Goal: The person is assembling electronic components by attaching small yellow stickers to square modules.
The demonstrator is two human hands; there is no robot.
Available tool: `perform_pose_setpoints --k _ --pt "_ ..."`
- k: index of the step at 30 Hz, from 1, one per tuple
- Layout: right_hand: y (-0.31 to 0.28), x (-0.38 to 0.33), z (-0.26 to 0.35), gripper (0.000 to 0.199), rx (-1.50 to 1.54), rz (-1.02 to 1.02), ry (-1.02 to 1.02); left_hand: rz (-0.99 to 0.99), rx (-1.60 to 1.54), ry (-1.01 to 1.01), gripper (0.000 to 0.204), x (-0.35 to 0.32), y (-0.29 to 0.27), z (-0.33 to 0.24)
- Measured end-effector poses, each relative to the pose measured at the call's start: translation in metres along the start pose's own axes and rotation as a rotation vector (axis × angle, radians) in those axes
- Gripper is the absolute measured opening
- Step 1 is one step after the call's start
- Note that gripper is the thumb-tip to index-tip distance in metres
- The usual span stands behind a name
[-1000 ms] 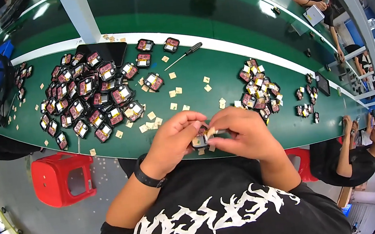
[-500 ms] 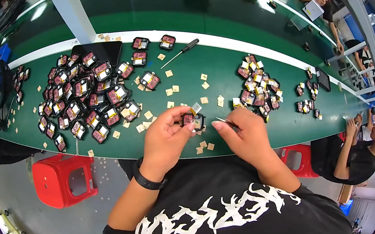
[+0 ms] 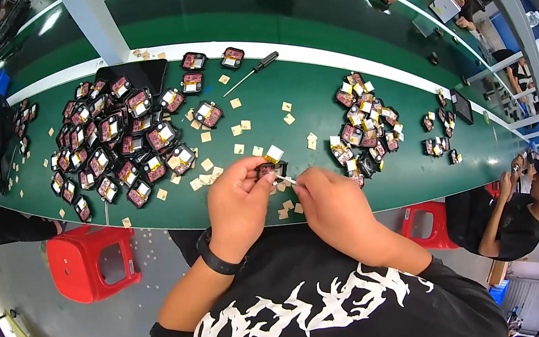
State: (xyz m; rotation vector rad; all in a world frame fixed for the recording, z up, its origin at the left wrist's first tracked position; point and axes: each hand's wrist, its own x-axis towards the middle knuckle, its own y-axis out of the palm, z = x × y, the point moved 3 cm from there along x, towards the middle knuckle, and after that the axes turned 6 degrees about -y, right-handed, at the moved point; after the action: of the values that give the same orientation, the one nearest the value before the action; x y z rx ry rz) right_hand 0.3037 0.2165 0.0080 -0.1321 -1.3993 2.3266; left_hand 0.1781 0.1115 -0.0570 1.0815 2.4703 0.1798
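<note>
Black-cased module point(image 3: 273, 167), one, over the worktop point(image 3: 318, 120): our left grip point(image 3: 240, 192) pinches it; our right grip point(image 3: 335, 201) clamps a slim tool point(image 3: 285, 179). Module, we judge: light, stiff, fragile inside; hold by rim.

Held tool point(image 3: 286, 180) — shiny metal; stool point(image 3: 68, 267) — smooth plastic; tabletop point(image 3: 315, 101) glossy; shirt point(image 3: 309, 254) matt cloth.

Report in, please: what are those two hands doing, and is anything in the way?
Left hand: gripping small black-cased device. Right hand: pinching thin tool, tip at device, contact unclear. Loose tan squares nearby, none seen blocking.
</note>
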Motion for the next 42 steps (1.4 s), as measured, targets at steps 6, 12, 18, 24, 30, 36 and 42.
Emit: perform_pose_setpoints --k 6,12,18,24,30,36,42 --pt "0.004 0.003 0.0 0.01 -0.029 0.005 -0.026 0.08 -0.001 0.022 0.024 0.0 -0.007 0.001" --pt "0.003 0.006 -0.003 0.013 0.101 0.008 -0.009 0.137 -0.099 -0.042 0.024 0.001 -0.012 -0.003" --pt "-0.002 0.011 -0.01 0.019 0.527 -0.033 0.171 0.159 -0.295 -0.137 0.022 0.001 -0.016 -0.006" --pt "-0.003 0.046 -0.017 0.034 0.445 -0.022 0.166 0.177 -0.215 -0.084 0.016 -0.001 -0.01 -0.009" --pt "-0.003 0.06 -0.004 0.024 0.57 0.163 0.101 0.184 -0.222 -0.052 0.014 -0.001 -0.017 0.0" --pt "0.009 0.037 -0.024 0.019 0.795 0.122 0.196 0.147 -0.343 -0.019 0.018 -0.002 -0.017 -0.004" --pt "0.018 0.032 -0.019 0.023 1.012 0.071 0.224 0.114 -0.34 0.057 0.02 -0.002 -0.018 0.0"
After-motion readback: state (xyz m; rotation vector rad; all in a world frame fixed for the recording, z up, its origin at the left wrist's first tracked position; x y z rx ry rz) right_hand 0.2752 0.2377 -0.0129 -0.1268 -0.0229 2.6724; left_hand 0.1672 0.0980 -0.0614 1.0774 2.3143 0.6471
